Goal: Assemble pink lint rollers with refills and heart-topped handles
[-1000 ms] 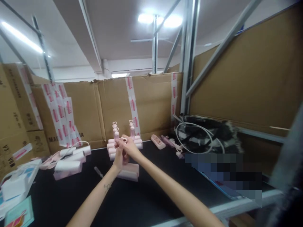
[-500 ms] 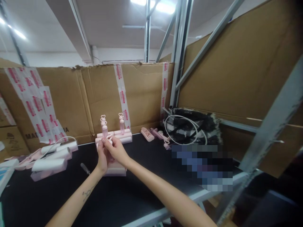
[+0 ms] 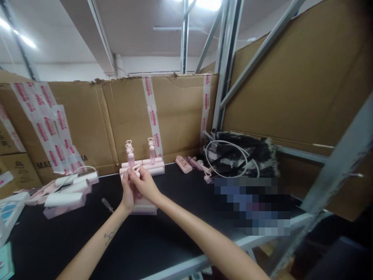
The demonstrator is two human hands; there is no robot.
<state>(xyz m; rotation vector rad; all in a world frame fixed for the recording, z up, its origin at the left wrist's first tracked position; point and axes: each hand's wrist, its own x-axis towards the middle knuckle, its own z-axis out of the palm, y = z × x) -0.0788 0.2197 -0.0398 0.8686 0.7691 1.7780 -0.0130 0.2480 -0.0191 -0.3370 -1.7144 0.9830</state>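
Note:
My left hand (image 3: pixel 127 192) and my right hand (image 3: pixel 145 183) meet over the black table, fingers closed round a small pink piece with a heart-shaped loop (image 3: pixel 136 169). Most of that piece is hidden by my fingers. Behind my hands, pink bottles with heart-topped caps, one at the left (image 3: pixel 131 158) and one at the right (image 3: pixel 152 154), stand upright by pink and white rolls (image 3: pixel 154 170). A pale pink box-like item (image 3: pixel 144 210) lies just below my hands.
White rolls in pink holders (image 3: pixel 64 199) lie at the left, with a small screwdriver (image 3: pixel 107 205) beside them. A pink case (image 3: pixel 183 164), a black bundle (image 3: pixel 253 153) and a white cable loop (image 3: pixel 227 142) are at the right. Cardboard (image 3: pixel 78 128) walls the back.
The view has shifted slightly, moving the scene a little to the right. Both hands stay together on the small pink piece, whose heart loop shows a bit more clearly.

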